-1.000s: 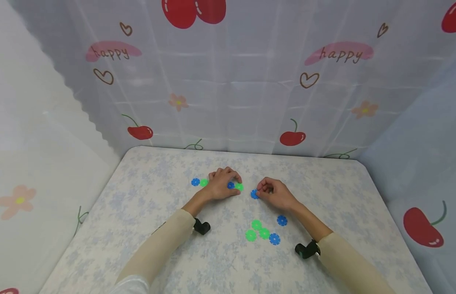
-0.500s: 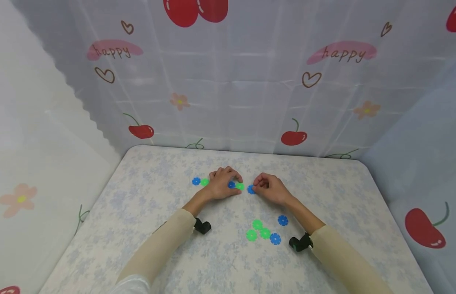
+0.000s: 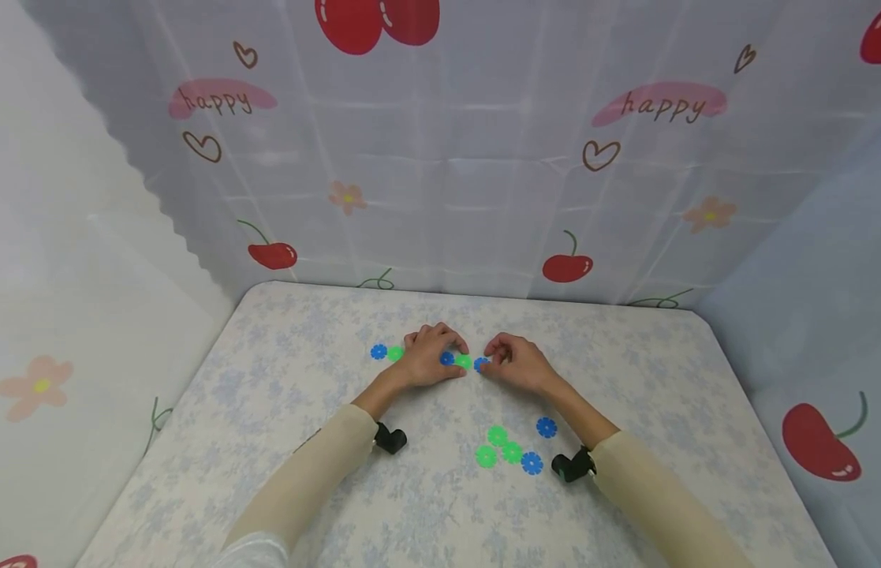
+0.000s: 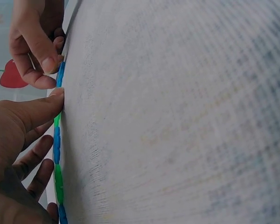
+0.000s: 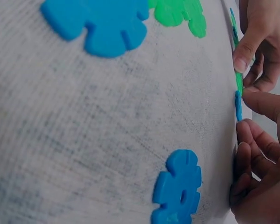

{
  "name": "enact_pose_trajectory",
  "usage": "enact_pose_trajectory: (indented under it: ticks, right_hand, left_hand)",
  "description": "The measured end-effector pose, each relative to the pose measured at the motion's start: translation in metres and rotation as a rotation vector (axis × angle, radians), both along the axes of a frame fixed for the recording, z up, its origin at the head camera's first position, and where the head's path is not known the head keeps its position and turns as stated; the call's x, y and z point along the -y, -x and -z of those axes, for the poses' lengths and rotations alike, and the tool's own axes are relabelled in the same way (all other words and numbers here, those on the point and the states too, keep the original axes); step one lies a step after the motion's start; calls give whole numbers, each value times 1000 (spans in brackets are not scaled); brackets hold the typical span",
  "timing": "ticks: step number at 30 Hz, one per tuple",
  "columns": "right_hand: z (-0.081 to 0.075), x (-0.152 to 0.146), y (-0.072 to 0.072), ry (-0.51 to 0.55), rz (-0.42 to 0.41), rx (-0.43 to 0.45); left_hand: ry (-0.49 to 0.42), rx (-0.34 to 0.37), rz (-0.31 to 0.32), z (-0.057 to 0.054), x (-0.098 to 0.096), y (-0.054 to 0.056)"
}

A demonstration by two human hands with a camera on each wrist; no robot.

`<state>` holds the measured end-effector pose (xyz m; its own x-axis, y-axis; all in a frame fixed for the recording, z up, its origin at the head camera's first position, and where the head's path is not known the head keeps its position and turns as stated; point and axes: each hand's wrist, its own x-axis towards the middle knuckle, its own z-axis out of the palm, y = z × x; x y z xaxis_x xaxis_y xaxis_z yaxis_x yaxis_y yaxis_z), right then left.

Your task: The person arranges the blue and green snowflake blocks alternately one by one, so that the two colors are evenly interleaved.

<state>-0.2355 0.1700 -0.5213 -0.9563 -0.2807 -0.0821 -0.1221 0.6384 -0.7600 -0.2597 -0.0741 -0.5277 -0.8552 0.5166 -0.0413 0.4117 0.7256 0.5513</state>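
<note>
Slotted, flower-shaped plastic discs lie in an alternating blue and green row across the table. My left hand (image 3: 429,355) arches over the row, thumb and index finger on either side of the green disc (image 3: 463,362) at its right end. A blue disc (image 3: 447,358) shows under that palm; other discs are hidden by the hand. My right hand (image 3: 521,363) holds a separate blue disc (image 3: 480,365) between thumb and fingers, just right of the green one. In the right wrist view this blue disc (image 5: 238,106) sits flat, edge close to the green disc (image 5: 239,83).
The row's left end has a blue disc (image 3: 378,352) and a green disc (image 3: 395,353). Nearer the front lie several loose discs: green (image 3: 497,435) ones, a blue one (image 3: 531,463) and another blue one (image 3: 546,427). A printed curtain (image 3: 440,197) stands behind the table.
My right hand has moved left with its blue disc, up close to the green disc at the row's end. The left hand has stayed in place.
</note>
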Motion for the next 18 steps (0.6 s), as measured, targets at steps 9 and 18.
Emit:
enact_pose_trajectory:
  ticks: [9,18]
  right_hand:
    - [0,1,-1,-2,-46,-44]
    - [4,-1,0,13,-51,-54]
  left_hand:
    - [7,3,-1,0,0,0]
    - [11,5,-4,-3,-2,0]
